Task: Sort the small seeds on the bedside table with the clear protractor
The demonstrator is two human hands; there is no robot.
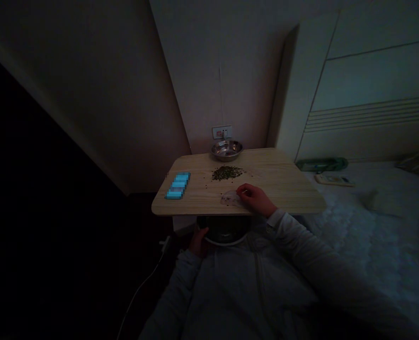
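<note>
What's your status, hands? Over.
Left hand: holding round, dark basin. Right hand: at translucent, speckled sheet. Small, dark-green grains: heaped loosely on pale wooden tabletop. Shiny, round metal bowl behind.

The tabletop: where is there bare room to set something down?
The tabletop is bare along its right end, right of the green bits and right hand, and at back left, between phone and metal bowl. Crowded: the middle, with the bits; front centre, with hand and pale patch.
</note>
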